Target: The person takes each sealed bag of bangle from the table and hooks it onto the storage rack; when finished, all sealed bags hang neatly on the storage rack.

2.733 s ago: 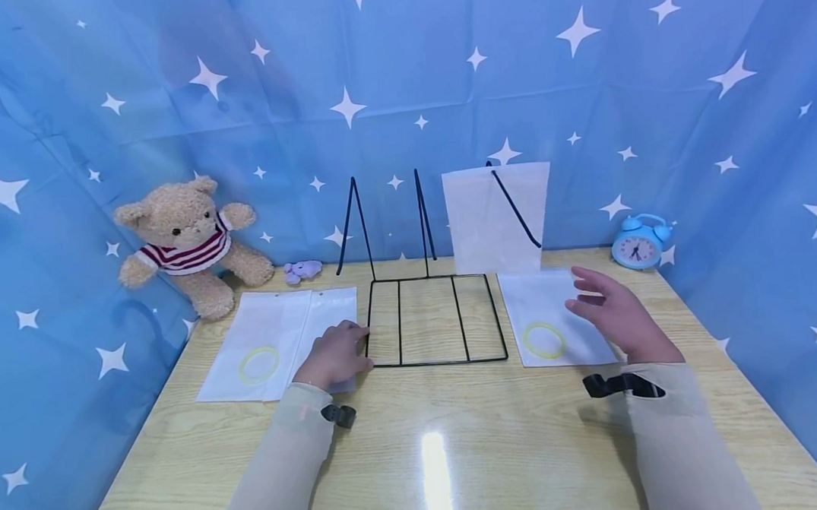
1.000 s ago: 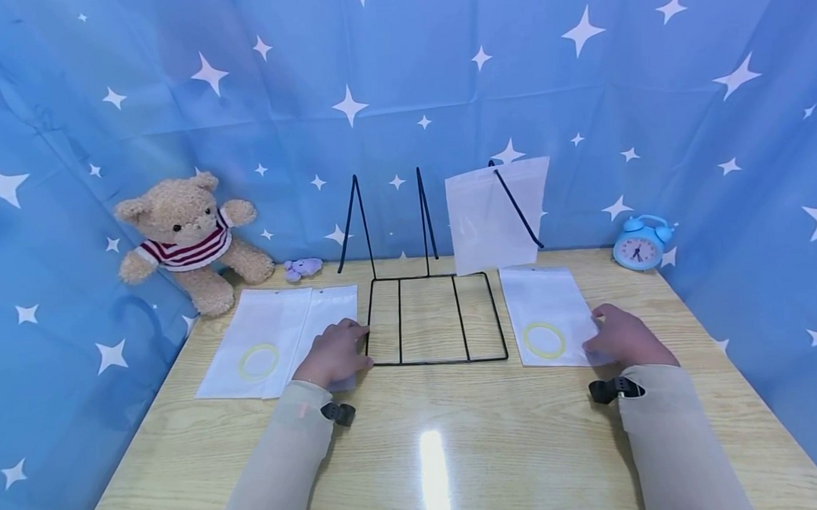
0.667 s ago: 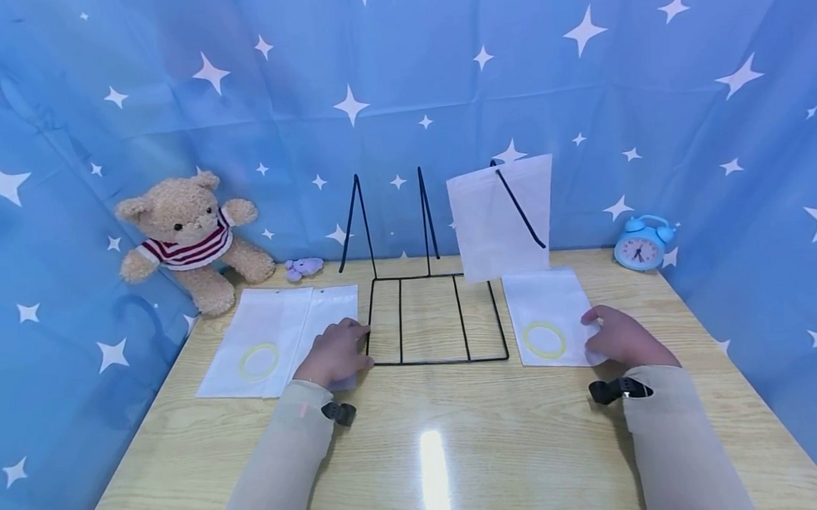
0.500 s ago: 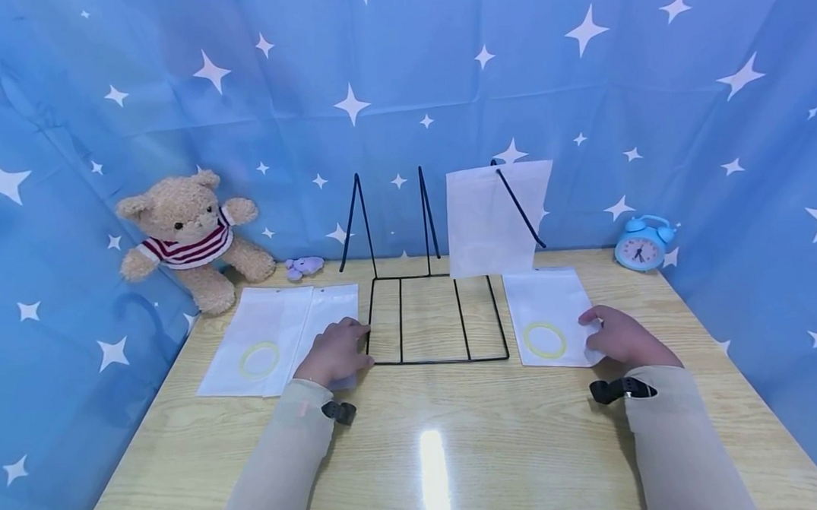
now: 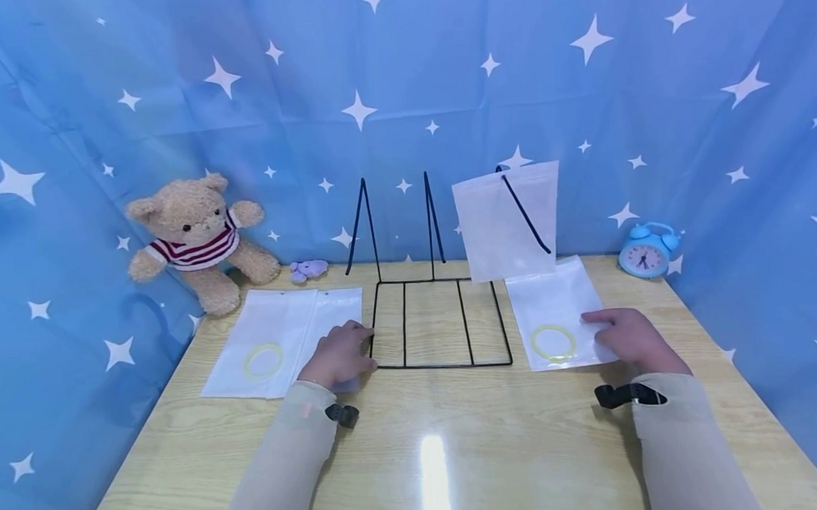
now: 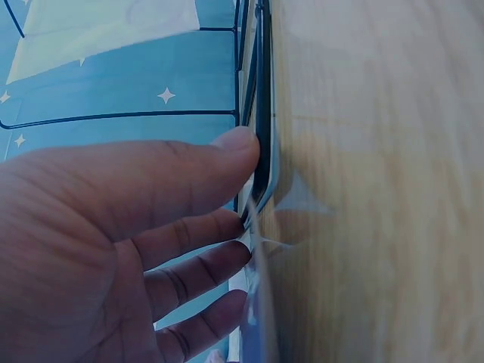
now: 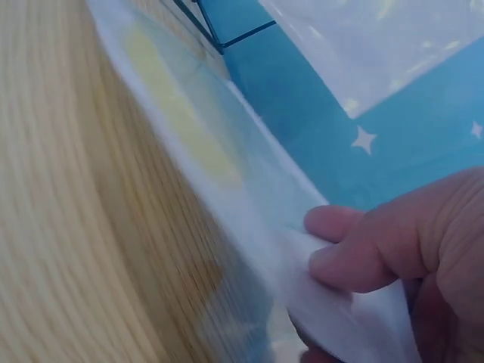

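A black wire display rack (image 5: 438, 366) stands mid-table, its three hooks rising at the back. My left hand (image 5: 339, 353) holds the left side of its base; in the left wrist view, the thumb (image 6: 238, 144) and fingertips meet at the black rod (image 6: 263, 98). My right hand (image 5: 636, 338) pinches the right edge of a clear-and-white plastic bag (image 5: 554, 298) with a yellow ring (image 5: 553, 344) in it. In the right wrist view this bag (image 7: 283, 249) tilts up from the table. Another white bag (image 5: 510, 228) hangs on the rack's right hook.
Two overlapping bags (image 5: 247, 330) lie to the left, a yellow ring (image 5: 262, 362) showing in one. A teddy bear (image 5: 199, 241), a small purple toy (image 5: 309, 271) and a blue alarm clock (image 5: 644, 252) stand along the back, before a blue starry curtain (image 5: 414, 64).
My right hand has come down onto the right-hand bag, gripped its edge and begun lifting it off the table. The hanging bag swings on its hook. My left hand stays on the rack.
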Tool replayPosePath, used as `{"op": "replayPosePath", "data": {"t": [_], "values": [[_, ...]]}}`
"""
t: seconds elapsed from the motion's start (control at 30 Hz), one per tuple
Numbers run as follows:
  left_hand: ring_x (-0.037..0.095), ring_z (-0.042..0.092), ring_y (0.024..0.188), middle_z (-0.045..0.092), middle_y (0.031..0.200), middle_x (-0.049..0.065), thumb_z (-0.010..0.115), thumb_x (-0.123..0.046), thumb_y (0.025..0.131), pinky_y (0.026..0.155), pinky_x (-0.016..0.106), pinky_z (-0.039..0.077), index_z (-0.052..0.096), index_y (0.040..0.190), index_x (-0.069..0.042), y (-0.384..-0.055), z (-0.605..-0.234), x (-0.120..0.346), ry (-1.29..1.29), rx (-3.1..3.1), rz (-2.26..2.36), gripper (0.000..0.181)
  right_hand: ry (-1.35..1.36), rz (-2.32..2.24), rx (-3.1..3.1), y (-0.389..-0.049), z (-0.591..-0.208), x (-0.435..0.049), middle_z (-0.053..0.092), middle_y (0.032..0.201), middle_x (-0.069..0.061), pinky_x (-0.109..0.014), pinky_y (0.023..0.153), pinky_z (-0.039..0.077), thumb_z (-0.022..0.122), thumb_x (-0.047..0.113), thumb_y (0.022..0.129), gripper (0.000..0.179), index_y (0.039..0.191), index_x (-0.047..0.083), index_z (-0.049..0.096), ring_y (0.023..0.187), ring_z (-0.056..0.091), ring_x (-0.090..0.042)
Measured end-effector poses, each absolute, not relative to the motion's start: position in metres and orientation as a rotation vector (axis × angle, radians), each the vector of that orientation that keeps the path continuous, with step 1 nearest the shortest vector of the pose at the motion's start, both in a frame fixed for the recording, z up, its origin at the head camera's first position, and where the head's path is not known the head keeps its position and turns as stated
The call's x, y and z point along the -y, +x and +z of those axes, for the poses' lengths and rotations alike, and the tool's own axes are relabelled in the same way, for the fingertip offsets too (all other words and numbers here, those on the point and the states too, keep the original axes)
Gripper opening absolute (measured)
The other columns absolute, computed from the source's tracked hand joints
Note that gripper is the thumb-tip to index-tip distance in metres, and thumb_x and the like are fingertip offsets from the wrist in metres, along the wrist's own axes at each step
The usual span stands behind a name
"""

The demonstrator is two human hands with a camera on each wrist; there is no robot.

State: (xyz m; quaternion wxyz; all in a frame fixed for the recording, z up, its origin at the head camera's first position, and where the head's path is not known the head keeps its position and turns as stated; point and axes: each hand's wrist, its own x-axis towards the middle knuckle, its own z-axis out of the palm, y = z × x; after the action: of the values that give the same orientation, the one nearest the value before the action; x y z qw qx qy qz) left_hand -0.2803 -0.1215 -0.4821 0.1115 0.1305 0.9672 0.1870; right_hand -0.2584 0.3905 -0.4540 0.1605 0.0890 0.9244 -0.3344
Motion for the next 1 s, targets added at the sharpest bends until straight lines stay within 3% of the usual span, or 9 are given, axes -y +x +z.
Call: {"op": "replayPosePath", "data": {"t": [0.27,0.4,0.5,0.67,0.77,0.83,0.93,1.0], "values": [[0.039,0.051,0.137,0.054,0.151,0.011,0.081,-0.032,0.093,0.109,0.060,0.043,0.058,0.153,-0.013,-0.2812,-0.4861,0.1209,0.387,-2.845,0.562,0.066,0.276,-1.041,-2.752,-0.2539,-0.4537,-0.3906,0.020,0.168,-0.036,-0.075,0.112,0.029,0.045,0.005,0.099,0.056,0.155,0.002,0.050,0.146,0.025,-0.057],[0.038,0.052,0.135,0.056,0.149,0.011,0.081,-0.032,0.093,0.109,0.060,0.044,0.058,0.152,-0.014,-0.2812,-0.4860,0.1212,0.387,-2.851,0.557,0.066,0.283,-1.114,-2.795,-0.2542,-0.4558,-0.3924,0.021,0.168,-0.034,-0.063,0.099,0.040,0.044,0.006,0.101,0.055,0.155,0.004,0.050,0.139,0.033,-0.054],[0.038,0.053,0.135,0.056,0.148,0.010,0.081,-0.032,0.093,0.108,0.059,0.044,0.059,0.151,-0.013,-0.2808,-0.4850,0.1220,0.383,-2.857,0.551,0.066,0.321,-1.187,-2.802,-0.2543,-0.4557,-0.3922,0.020,0.170,-0.031,-0.049,0.087,0.042,0.044,0.010,0.103,0.055,0.157,0.008,0.050,0.133,0.037,-0.049],[0.037,0.052,0.135,0.056,0.149,0.010,0.081,-0.032,0.093,0.108,0.058,0.044,0.059,0.151,-0.013,-0.2805,-0.4844,0.1205,0.384,-2.855,0.552,0.065,0.425,-1.311,-2.808,-0.2511,-0.4531,-0.3922,0.023,0.170,-0.028,-0.039,0.067,0.043,0.043,0.019,0.107,0.052,0.158,0.015,0.050,0.101,0.050,-0.039],[0.037,0.052,0.136,0.056,0.149,0.010,0.081,-0.032,0.093,0.108,0.058,0.044,0.058,0.152,-0.013,-0.2800,-0.4843,0.1202,0.381,-2.854,0.548,0.066,0.462,-1.388,-2.825,-0.2506,-0.4523,-0.3917,0.029,0.168,-0.026,-0.035,0.060,0.045,0.043,0.021,0.108,0.050,0.157,0.015,0.052,0.080,0.050,-0.030],[0.037,0.052,0.136,0.056,0.150,0.010,0.081,-0.032,0.093,0.108,0.058,0.044,0.058,0.152,-0.013,-0.2796,-0.4840,0.1202,0.377,-2.854,0.546,0.066,0.496,-1.443,-2.838,-0.2511,-0.4524,-0.3917,0.031,0.167,-0.024,-0.033,0.057,0.045,0.045,0.022,0.108,0.049,0.155,0.015,0.054,0.077,0.050,-0.027],[0.038,0.052,0.136,0.056,0.150,0.010,0.081,-0.032,0.093,0.108,0.059,0.044,0.058,0.152,-0.013,-0.2789,-0.4831,0.1202,0.374,-2.856,0.545,0.066,0.569,-1.540,-2.830,-0.2521,-0.4523,-0.3924,0.026,0.173,-0.016,-0.030,0.061,0.046,0.049,0.023,0.107,0.047,0.154,0.020,0.056,0.098,0.049,-0.022],[0.038,0.052,0.136,0.056,0.149,0.011,0.081,-0.032,0.093,0.108,0.059,0.044,0.058,0.152,-0.013,-0.2786,-0.4828,0.1204,0.372,-2.859,0.543,0.066,0.620,-1.606,-2.823,-0.2533,-0.4521,-0.3932,0.029,0.171,-0.011,-0.030,0.059,0.045,0.051,0.022,0.106,0.047,0.152,0.023,0.059,0.095,0.049,-0.021]]}}
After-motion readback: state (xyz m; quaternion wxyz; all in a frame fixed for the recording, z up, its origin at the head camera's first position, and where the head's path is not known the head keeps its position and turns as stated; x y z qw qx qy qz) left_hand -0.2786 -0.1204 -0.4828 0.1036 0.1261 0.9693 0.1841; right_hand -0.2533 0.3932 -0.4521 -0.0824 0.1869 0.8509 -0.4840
